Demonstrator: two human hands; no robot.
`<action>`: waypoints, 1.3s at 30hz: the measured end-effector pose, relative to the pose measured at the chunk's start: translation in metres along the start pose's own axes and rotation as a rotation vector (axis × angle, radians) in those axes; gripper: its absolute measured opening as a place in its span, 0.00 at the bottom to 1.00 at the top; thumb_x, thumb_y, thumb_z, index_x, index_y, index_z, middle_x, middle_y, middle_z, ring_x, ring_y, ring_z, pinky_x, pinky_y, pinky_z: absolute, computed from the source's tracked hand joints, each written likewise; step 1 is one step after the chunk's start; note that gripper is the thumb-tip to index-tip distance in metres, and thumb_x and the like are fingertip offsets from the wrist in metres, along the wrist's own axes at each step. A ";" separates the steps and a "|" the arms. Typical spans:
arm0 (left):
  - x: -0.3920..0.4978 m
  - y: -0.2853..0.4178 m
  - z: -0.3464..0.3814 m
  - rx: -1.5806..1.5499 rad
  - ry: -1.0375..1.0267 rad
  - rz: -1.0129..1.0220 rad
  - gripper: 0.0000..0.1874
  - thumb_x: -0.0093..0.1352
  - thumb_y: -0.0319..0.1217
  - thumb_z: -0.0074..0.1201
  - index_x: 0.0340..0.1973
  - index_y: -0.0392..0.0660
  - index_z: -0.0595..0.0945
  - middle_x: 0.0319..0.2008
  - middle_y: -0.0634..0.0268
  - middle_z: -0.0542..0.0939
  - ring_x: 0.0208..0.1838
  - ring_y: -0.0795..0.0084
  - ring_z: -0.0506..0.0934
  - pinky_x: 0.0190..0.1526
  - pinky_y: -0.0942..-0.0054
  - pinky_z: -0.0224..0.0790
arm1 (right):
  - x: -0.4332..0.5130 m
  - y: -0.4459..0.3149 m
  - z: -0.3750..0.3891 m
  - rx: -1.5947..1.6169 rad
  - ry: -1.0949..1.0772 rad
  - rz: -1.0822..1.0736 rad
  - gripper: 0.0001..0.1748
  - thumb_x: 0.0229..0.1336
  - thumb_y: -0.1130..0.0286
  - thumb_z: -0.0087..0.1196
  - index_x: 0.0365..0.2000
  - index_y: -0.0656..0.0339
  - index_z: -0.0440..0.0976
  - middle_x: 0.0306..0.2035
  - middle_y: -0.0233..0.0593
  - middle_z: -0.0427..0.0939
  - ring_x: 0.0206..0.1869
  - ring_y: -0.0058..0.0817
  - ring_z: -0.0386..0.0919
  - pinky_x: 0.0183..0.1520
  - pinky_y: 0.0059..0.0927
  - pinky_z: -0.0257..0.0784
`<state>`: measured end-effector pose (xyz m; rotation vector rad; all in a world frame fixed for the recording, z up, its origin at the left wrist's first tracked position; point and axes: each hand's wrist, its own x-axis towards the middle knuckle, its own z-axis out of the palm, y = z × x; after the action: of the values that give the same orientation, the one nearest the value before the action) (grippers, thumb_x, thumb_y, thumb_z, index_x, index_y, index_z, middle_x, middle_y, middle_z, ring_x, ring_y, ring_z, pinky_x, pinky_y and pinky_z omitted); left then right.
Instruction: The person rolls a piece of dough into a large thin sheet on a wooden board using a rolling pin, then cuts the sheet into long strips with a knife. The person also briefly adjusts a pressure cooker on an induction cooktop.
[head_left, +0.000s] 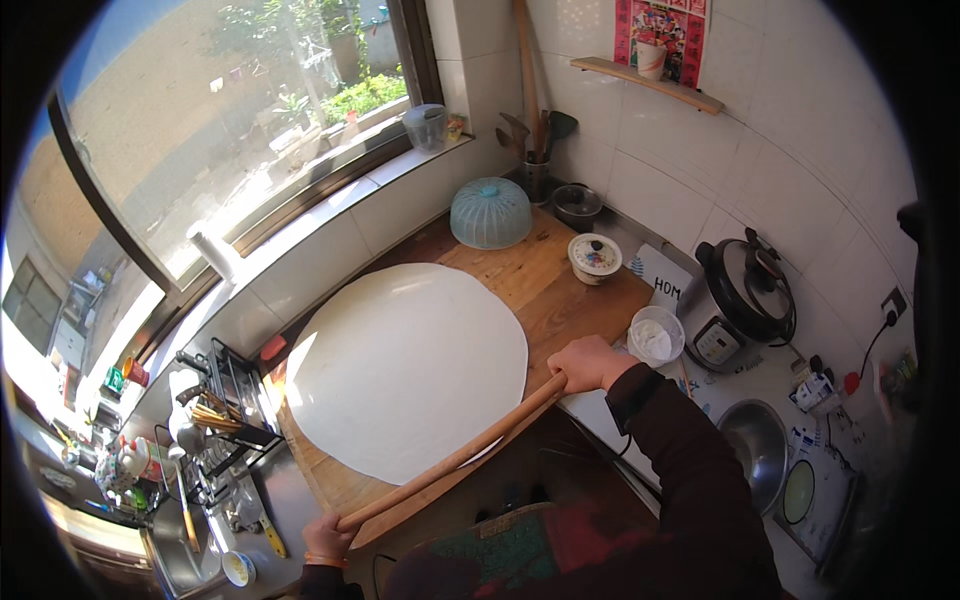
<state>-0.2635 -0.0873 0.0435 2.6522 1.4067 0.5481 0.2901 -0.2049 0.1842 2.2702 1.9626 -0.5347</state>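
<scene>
A large, thin round sheet of dough (409, 367) lies flat on a wooden board (581, 300). Along the board's near edge runs a long wooden rolling pin (450, 461), slanting up to the right. My left hand (328, 538) is closed around its lower left end, and my right hand (589, 364) grips its upper right end. The pin passes over the dough's near edge; whether it presses on the dough I cannot tell. Close to my right hand stands a clear plastic tub (655, 337) of white powder.
Behind the dough sit a blue mesh-like dome cover (491, 214) and a lidded enamel bowl (594, 260). An electric pressure cooker (731, 315) and a metal basin (754, 450) stand at right. At left are a black utensil rack (240, 409), a yellow-handled knife (271, 531) and a sink (180, 547).
</scene>
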 end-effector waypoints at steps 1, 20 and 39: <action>0.005 -0.002 0.002 -0.020 0.008 -0.020 0.23 0.50 0.49 0.70 0.13 0.49 0.74 0.13 0.58 0.74 0.18 0.50 0.74 0.19 0.58 0.65 | -0.010 -0.001 -0.011 0.083 -0.016 0.026 0.19 0.40 0.52 0.68 0.31 0.50 0.77 0.32 0.38 0.82 0.40 0.41 0.80 0.40 0.42 0.73; 0.107 0.217 0.023 -0.676 -0.431 0.568 0.25 0.66 0.43 0.64 0.18 0.37 0.71 0.12 0.63 0.63 0.21 0.74 0.57 0.20 0.64 0.50 | -0.250 -0.060 0.023 1.775 1.164 0.185 0.16 0.63 0.52 0.56 0.30 0.53 0.70 0.27 0.29 0.75 0.25 0.12 0.65 0.23 0.17 0.55; -0.015 0.520 0.033 -0.790 -0.903 0.893 0.16 0.62 0.26 0.65 0.18 0.41 0.72 0.15 0.77 0.65 0.23 0.85 0.60 0.22 0.77 0.52 | -0.483 -0.031 0.130 1.654 1.790 0.202 0.13 0.60 0.64 0.61 0.31 0.59 0.68 0.27 0.33 0.77 0.33 0.21 0.77 0.38 0.26 0.74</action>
<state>0.1475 -0.3936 0.1354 2.1671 -0.2403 -0.1019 0.1798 -0.6920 0.2222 5.2064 0.9457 0.5379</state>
